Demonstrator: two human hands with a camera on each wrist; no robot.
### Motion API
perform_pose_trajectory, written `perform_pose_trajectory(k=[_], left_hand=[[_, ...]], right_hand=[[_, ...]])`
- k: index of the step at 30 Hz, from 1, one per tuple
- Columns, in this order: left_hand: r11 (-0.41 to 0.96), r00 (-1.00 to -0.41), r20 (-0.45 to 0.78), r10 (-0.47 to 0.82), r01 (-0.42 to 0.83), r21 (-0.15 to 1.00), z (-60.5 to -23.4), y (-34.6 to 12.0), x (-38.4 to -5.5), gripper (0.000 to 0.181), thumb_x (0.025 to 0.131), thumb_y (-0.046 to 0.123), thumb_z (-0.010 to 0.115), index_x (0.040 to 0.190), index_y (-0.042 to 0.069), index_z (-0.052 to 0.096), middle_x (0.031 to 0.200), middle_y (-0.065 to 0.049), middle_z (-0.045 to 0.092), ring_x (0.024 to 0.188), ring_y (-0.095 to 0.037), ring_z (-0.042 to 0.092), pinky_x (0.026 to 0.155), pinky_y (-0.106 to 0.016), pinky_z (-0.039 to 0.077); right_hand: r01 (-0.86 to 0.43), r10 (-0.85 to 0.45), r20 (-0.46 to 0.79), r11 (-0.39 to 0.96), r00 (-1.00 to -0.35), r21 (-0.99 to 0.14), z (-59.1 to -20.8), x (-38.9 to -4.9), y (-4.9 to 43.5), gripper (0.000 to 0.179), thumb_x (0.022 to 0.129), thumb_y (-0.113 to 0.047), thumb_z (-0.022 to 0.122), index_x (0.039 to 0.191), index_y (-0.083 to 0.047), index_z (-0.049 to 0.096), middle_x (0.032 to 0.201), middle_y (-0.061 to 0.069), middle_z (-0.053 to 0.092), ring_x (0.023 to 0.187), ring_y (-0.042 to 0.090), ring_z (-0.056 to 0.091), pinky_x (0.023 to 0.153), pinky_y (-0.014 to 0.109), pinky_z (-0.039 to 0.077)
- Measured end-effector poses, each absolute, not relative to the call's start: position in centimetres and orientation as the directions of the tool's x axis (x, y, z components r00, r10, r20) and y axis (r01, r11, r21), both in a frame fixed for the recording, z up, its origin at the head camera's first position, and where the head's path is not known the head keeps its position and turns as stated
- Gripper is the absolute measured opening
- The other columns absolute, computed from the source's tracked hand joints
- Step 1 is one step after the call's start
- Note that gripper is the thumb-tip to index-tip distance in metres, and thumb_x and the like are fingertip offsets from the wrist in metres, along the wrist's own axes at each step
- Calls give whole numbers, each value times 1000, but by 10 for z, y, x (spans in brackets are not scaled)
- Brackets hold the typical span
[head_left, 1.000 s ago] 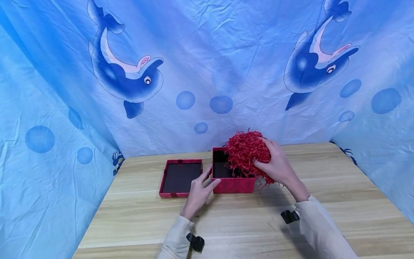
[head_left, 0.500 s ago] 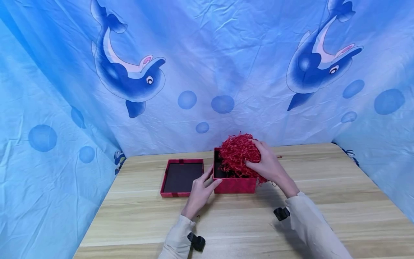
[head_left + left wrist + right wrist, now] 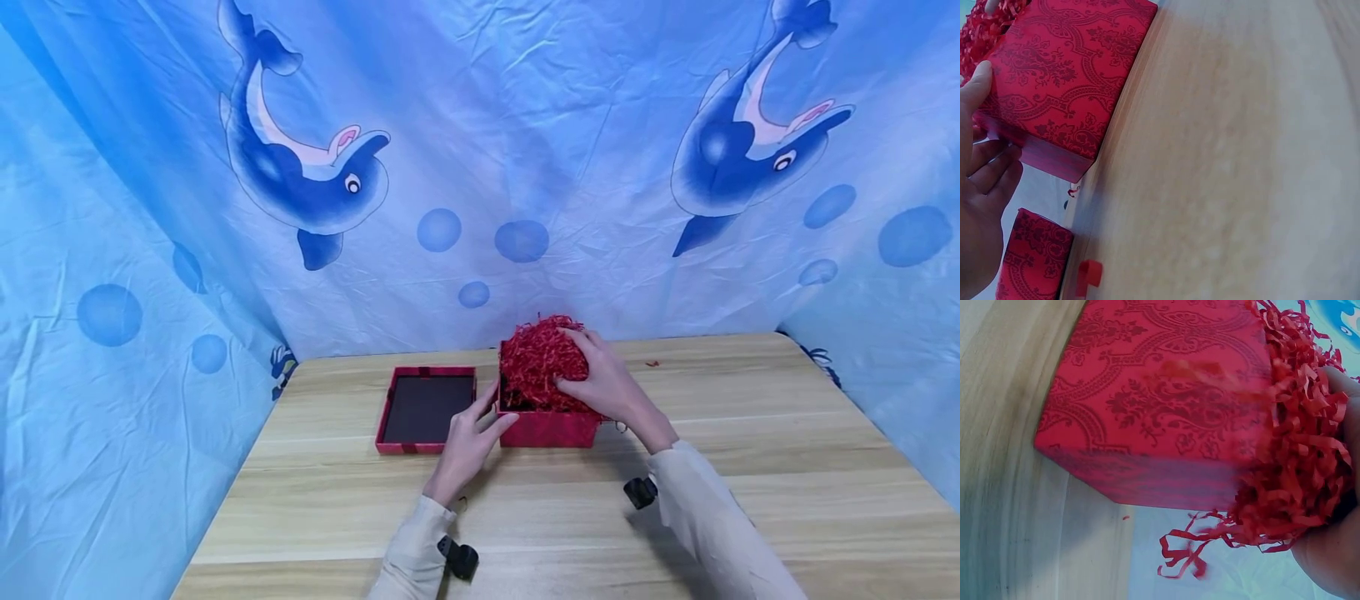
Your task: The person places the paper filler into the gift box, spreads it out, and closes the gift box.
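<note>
A red gift box (image 3: 551, 430) with a dark floral pattern stands on the wooden table, its top uncovered. My left hand (image 3: 467, 446) holds the box's near left corner, thumb on the front face and fingers along the left side. My right hand (image 3: 609, 385) grips a large clump of red shredded paper (image 3: 542, 362), which fills most of the box opening and heaps above the rim. In the right wrist view, loose strands (image 3: 1185, 553) hang over the side of the box. The fingertips inside the clump are partly hidden.
The box lid (image 3: 426, 410) lies just left of the box, its dark inside facing up. A paper scrap (image 3: 652, 363) lies to the right on the table (image 3: 750, 417); another curled scrap (image 3: 1089, 275) is near my left wrist. A blue dolphin-print cloth (image 3: 480, 167) hangs behind.
My right hand has moved left and lower, bringing the shredded paper from the box's right side down into its opening. A scrap has dropped on the right. The left hand stays at the box.
</note>
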State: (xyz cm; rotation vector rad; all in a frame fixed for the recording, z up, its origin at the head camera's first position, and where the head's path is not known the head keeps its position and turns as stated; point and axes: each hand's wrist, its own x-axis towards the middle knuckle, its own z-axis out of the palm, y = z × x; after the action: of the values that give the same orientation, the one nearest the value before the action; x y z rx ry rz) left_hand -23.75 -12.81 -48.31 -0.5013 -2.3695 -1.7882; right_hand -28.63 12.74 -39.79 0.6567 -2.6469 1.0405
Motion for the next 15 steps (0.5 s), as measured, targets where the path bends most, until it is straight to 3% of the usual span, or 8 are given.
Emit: perform_pose_trajectory(k=[8,15], left_hand=[[222,-934,305,188,342,913,-483,-128,-238,66,101,31,70,160,24,40,161,-8,40,133,-28,54,105,-46,49],[235,-933,308,187,347,908,-482,-127,-239,67,101,32,70,160,23,40,161,-7,40,132,-28,56,103,-43,51]], right_hand=[[-492,-341,357,660,-869,-568,-399,-287,120,83,87,-22,82,158,-12,41,157,27,37,142,50,37,104,73,39],[-493,-324,381,676,-866,-548,-398,-288,114,84,86,-27,83,158,-11,42,156,28,40,140,49,41,105,71,40]])
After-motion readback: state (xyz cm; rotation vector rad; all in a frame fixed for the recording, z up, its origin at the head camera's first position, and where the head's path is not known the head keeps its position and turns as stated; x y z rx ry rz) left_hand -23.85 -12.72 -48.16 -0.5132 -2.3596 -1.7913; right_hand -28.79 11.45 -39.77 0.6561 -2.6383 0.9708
